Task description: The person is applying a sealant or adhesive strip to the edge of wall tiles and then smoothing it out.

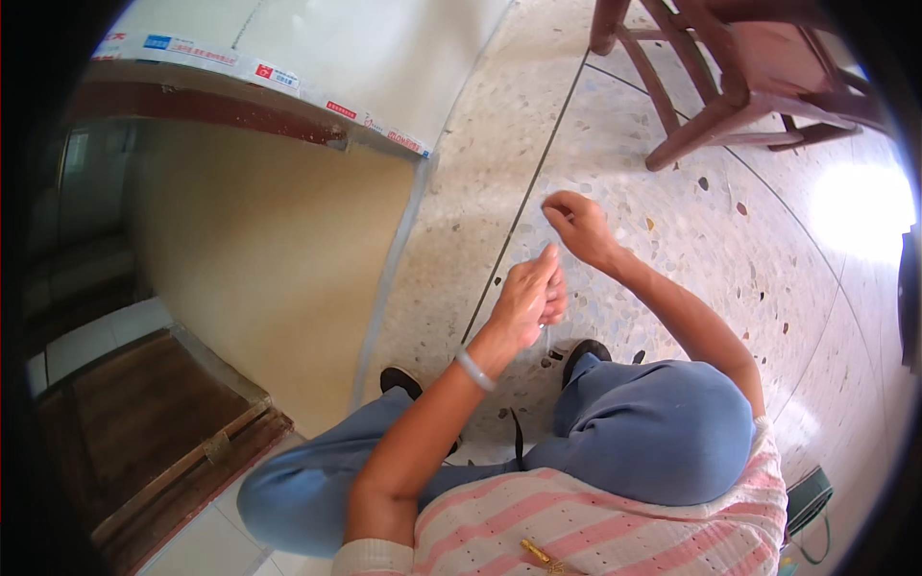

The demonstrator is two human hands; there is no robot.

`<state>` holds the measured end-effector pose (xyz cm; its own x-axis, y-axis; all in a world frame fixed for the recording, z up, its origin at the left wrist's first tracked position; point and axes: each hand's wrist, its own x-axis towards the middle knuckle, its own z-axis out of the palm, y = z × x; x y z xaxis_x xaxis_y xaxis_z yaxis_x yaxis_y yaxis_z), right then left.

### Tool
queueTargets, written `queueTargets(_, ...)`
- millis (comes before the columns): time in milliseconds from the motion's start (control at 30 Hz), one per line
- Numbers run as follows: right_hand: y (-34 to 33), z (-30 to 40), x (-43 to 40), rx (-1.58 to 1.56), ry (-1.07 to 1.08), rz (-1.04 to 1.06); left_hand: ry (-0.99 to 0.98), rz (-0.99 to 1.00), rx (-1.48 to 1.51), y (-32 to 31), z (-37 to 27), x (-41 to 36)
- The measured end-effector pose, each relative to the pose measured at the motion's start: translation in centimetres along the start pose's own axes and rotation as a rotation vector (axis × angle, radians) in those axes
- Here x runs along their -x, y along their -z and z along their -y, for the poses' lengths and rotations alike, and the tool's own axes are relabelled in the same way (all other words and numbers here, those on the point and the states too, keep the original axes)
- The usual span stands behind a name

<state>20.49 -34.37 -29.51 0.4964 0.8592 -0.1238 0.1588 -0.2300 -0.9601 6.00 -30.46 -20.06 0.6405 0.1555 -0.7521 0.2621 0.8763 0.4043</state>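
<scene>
My left hand (529, 299) is raised in front of my lap with its fingers curled in and its thumb pointing up and away. A pale bangle (475, 369) circles that wrist. Just beyond it and to the right is my right hand (580, 227), its fingers bent towards the thumb. The two hands are close together but apart. I can make out no object in either one; the insides of the fingers are partly hidden. Below both hands lies the speckled terrazzo floor (461, 237). My knees in blue trousers (648, 432) are spread on either side.
A reddish-brown wooden chair (709, 101) stands at the upper right. On the left, a tan wall panel (288, 266) meets a white surface (346, 50) edged with printed tape (270, 75). A brown wooden frame (187, 461) is at lower left, a dark green bag-like object (808, 500) at lower right.
</scene>
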Motion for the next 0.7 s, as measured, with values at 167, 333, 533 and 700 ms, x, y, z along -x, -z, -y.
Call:
queueTargets(167,-4.4,-1.8,-7.2,0.349,0.322,0.018,-0.024,-0.135,0.043,4.3,0.9,1.7)
queueTargets(333,-6.1,-1.9,-10.2,0.508,0.471,-0.037,-0.044,-0.196,0.139,7.6,1.9,2.9)
queueTargets(533,-6.2,-2.3,-10.5,0.486,0.523,-0.035,-0.037,-0.249,0.207,8.4,2.4,1.7)
queueTargets(700,-5.7,-1.9,-9.7,0.586,0.502,0.060,-0.045,-0.255,0.236,7.7,2.2,0.0)
